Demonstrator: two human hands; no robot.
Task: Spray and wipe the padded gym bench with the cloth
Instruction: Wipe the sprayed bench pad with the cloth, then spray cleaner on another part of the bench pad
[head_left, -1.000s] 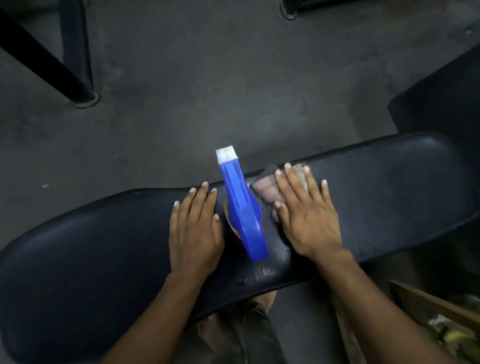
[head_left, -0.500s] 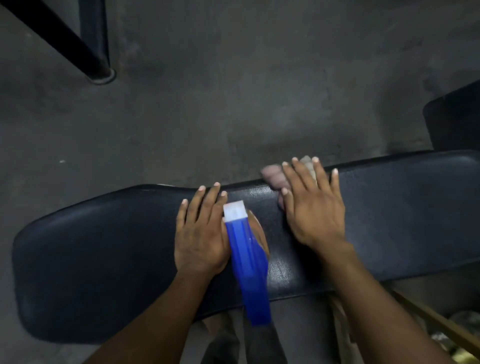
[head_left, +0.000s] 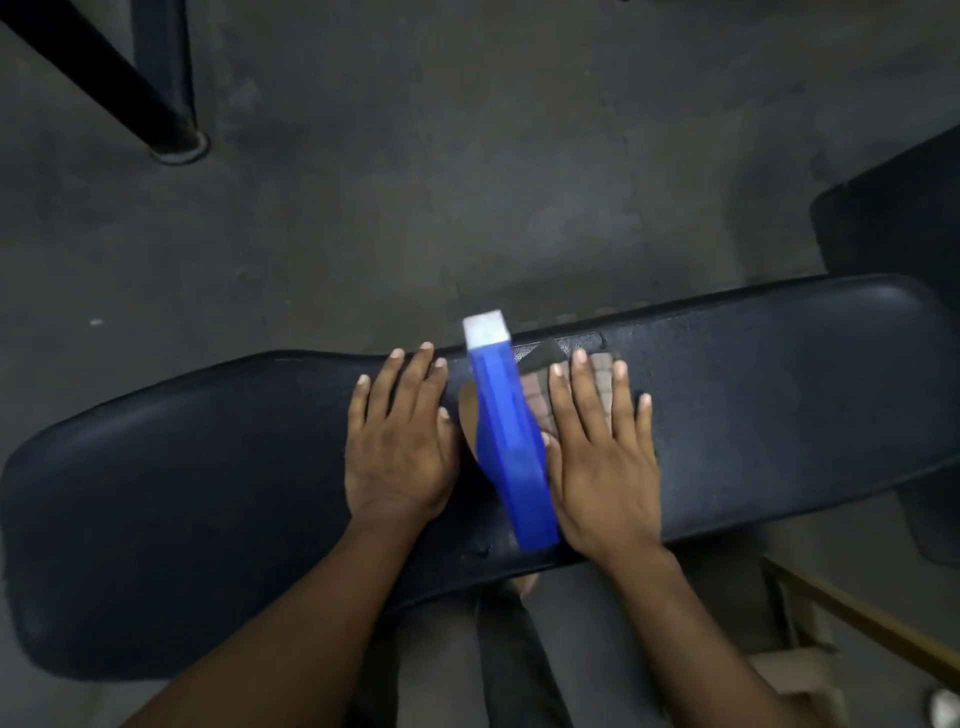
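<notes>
The black padded bench (head_left: 208, 467) runs across the view from left to right. My left hand (head_left: 400, 441) lies flat on the pad with its fingers spread. My right hand (head_left: 602, 457) presses flat on a greyish checked cloth (head_left: 535, 395), which shows past the fingertips and by the thumb. Between the two hands a blue bottle-like object with a white end (head_left: 509, 431) hangs blurred in front of the bench. Neither hand holds it.
Grey concrete floor lies beyond the bench. Black metal frame legs (head_left: 171, 130) stand at the top left. Another black pad (head_left: 893, 218) is at the right edge. A wooden strip (head_left: 857, 618) sits at the lower right, and my leg (head_left: 519, 649) shows under the bench.
My right hand has drawn the cloth back from the bench's far edge onto the top of the pad. The blue object has swung up and right. My left hand stays flat.
</notes>
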